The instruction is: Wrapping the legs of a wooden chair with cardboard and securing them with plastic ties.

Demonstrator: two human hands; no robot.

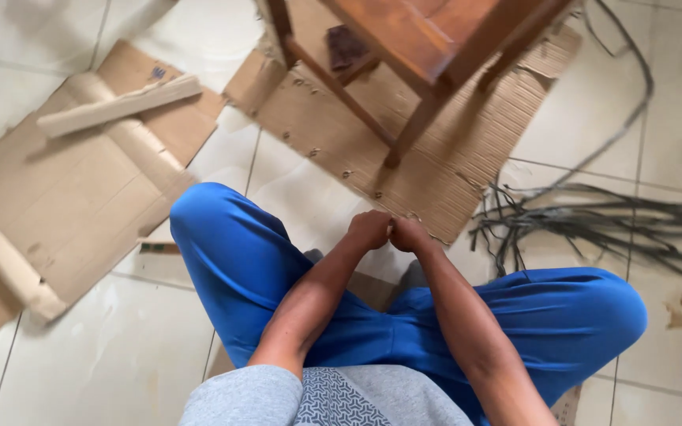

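I read this as a home floor used as a makeshift workshop: pale tiles (120, 355), flattened cardboard (73, 205) at nine and twelve o'clock, a wooden chair (404, 39) at twelve, loose dark strips (609, 221) bundled at three.

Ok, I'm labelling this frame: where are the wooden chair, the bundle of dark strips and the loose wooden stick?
wooden chair (404, 31), head view, seat edge.
bundle of dark strips (593, 217), head view, middle of the bunch.
wooden stick (120, 105), head view, mid-length.

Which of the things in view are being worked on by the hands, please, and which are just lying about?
In hand:
left hand and right hand, fists together, above cardboard sheet
wooden chair nearest

Lying about:
wooden stick
flattened box
grey strips
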